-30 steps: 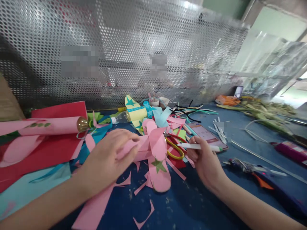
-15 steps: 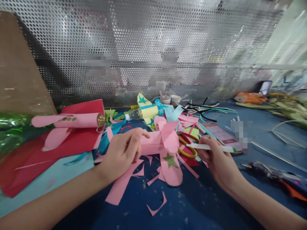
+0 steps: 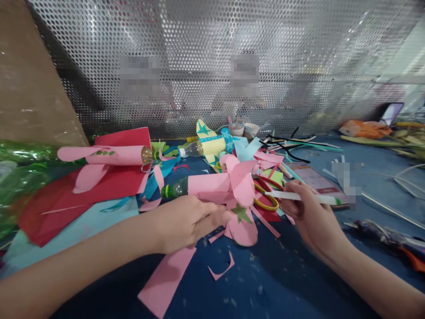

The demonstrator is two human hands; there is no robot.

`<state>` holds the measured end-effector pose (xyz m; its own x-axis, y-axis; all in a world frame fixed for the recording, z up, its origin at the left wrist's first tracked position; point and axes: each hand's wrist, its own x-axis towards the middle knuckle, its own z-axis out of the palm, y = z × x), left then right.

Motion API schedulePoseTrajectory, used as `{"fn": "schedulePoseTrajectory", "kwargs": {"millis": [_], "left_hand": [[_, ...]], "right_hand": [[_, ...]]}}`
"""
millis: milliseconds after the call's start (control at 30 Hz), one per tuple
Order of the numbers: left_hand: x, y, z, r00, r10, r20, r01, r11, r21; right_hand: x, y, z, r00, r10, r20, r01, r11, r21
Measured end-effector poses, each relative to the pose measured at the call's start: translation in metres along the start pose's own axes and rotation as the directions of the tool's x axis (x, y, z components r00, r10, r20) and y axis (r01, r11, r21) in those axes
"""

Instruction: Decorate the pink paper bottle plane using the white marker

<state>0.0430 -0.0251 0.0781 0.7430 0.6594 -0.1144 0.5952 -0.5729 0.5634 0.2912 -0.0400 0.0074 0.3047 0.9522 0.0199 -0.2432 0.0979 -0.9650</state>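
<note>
My left hand reaches across in front of a bottle plane, its fingers stretched out towards a green star on the pink paper wing. Whether the fingertips touch the wing I cannot tell. The plane's body is a bottle wrapped in pink paper, with a green cap pointing left. My right hand grips a white marker with a green end, held nearly level. Beside the marker's left tip lie scissors with yellow and red handles.
Another pink bottle plane lies on red paper at left. A yellow one with blue stars sits further back. Pink scraps, a phone, and several thin strips lie about. A perforated metal screen stands behind.
My left hand has moved off the bottle's capped end, down and right to the starred wing, and its fingers have straightened. My right hand still holds the marker.
</note>
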Motion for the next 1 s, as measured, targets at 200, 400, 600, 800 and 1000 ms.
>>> {"fn": "schedulePoseTrajectory", "kwargs": {"millis": [200, 400, 600, 800, 1000], "left_hand": [[-0.022, 0.008, -0.027, 0.963, -0.125, 0.239, 0.069, 0.971, 0.228], [-0.038, 0.003, 0.001, 0.987, -0.004, 0.161, -0.065, 0.905, 0.421], [-0.034, 0.01, 0.001, 0.95, -0.157, 0.271, 0.045, 0.925, 0.377], [-0.014, 0.001, -0.013, 0.998, 0.012, 0.069, -0.026, 0.978, 0.205], [0.002, -0.005, -0.004, 0.993, 0.068, -0.097, -0.04, 0.964, 0.262]], "right_hand": [[-0.002, -0.002, -0.001, 1.0, -0.02, 0.012, 0.02, 1.0, -0.015], [-0.001, 0.001, -0.003, 0.999, -0.005, 0.033, 0.005, 1.0, -0.011], [-0.003, -0.001, -0.001, 0.999, 0.008, 0.04, -0.008, 1.0, 0.004], [-0.002, 0.001, -0.002, 0.999, 0.012, 0.038, -0.012, 1.0, 0.003], [0.0, 0.004, -0.002, 0.998, 0.026, 0.054, -0.026, 1.0, -0.015]]}}
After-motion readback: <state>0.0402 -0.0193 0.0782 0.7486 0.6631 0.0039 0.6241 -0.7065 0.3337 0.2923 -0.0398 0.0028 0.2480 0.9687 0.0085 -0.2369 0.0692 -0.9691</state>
